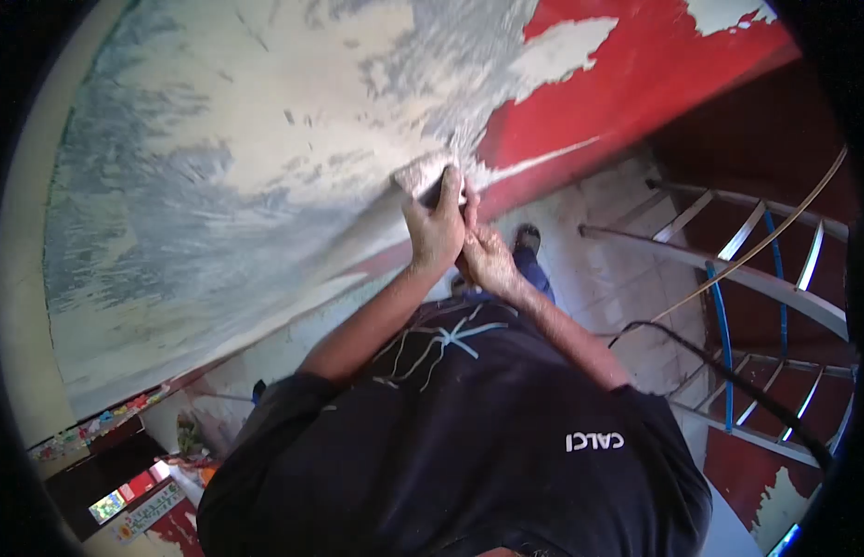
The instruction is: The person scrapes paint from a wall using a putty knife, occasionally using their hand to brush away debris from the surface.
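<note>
Both my hands are together at a dusty, wide-bladed scraper (420, 174), which lies against the wall (293, 121) ahead of me. My left hand (436, 232) is closed around it, with one finger stretched along the blade. Just to the right, my right hand (490, 262) is closed low on the tool, pressed up against the left hand; the handle is mostly hidden by the fingers. Around the blade, the wall surface is patchy cream and grey, with ragged red paint (580, 111) to its right.
A metal ladder (757, 269) with blue rope (722, 343) stands to the right. A black cable (710, 357) and a thin yellowish cord (766, 249) cross near it. Below is a pale tiled floor (627, 278) with my shoe (528, 238). Colourful items (103, 427) lie at lower left.
</note>
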Action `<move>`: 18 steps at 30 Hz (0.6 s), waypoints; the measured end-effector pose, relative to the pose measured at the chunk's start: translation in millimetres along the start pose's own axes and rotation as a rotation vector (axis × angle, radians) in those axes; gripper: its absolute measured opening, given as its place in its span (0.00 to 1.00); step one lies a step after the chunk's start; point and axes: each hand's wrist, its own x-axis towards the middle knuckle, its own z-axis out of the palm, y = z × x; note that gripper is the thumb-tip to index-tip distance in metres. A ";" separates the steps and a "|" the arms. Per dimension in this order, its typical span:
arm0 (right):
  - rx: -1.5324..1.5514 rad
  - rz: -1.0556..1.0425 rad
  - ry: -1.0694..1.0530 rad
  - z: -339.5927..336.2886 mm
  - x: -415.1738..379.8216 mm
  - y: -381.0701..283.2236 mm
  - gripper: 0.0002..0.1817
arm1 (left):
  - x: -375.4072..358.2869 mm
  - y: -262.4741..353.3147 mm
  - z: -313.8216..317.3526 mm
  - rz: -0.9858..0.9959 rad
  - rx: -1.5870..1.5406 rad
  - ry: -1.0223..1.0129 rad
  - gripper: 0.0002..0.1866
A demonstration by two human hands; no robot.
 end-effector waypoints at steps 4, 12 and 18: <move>0.098 0.042 0.022 4.7 1.6 15.8 0.24 | 3.0 -10.1 -5.3 0.018 0.080 -0.016 0.19; 0.070 0.061 0.019 5.6 1.5 0.9 0.21 | 5.1 -5.7 -3.6 0.009 0.064 -0.008 0.17; 0.098 0.040 0.022 7.8 -6.9 -18.0 0.21 | -0.1 15.4 5.6 -0.050 0.031 0.014 0.16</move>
